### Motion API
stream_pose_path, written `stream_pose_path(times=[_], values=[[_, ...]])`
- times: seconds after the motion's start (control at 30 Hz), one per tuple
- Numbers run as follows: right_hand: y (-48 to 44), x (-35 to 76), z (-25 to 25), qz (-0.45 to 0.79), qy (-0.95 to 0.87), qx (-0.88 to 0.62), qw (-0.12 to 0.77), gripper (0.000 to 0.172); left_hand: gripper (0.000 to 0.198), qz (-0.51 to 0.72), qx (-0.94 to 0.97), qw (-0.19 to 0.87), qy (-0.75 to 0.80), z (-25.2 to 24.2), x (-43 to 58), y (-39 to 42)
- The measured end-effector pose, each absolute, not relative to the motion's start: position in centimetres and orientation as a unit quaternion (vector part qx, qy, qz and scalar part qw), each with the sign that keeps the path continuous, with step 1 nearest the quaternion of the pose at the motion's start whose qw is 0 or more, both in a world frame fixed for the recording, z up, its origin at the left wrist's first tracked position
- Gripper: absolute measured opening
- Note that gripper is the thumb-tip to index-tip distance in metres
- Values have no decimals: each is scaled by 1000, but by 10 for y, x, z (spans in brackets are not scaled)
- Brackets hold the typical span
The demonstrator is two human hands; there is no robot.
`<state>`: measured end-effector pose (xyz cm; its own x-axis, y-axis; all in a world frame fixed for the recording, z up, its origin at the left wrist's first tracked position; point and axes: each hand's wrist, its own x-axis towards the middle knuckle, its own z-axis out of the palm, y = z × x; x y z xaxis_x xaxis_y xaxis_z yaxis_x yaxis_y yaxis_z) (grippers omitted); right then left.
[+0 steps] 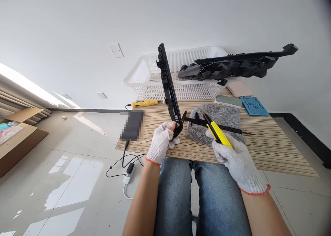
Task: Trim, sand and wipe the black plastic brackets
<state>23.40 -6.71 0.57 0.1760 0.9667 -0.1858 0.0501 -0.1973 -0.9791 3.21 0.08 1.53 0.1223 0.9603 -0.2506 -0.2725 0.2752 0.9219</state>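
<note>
My left hand [161, 141], in a white knit glove, grips the lower end of a long black plastic trim piece [169, 91]. The piece stands tilted, its far end rising in front of a white basket. In my gloved right hand [234, 160] is a yellow utility knife [219, 134], its tip pointing up and left. A grey cloth [227, 113] lies beneath the knife, with a black caliper [214, 124] across it. Knife and trim piece are apart.
The white plastic basket [144, 86] at the back holds several black plastic parts [232, 67] that stick out right. A yellow corded tool [146, 103], a blurred dark device [133, 125], a blue pad [254, 106] and a grey-green block [229, 100] lie on the table [279, 143].
</note>
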Motion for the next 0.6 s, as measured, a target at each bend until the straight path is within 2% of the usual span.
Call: stream_pose_path(times=[0.27, 0.6], values=[[-69, 233, 9, 470, -436, -628, 441, 50, 57, 460, 420, 618, 480, 10, 31, -3], [-66, 232, 8, 492, -407, -619, 457, 39, 73, 502, 289, 704, 410, 14, 27, 2]])
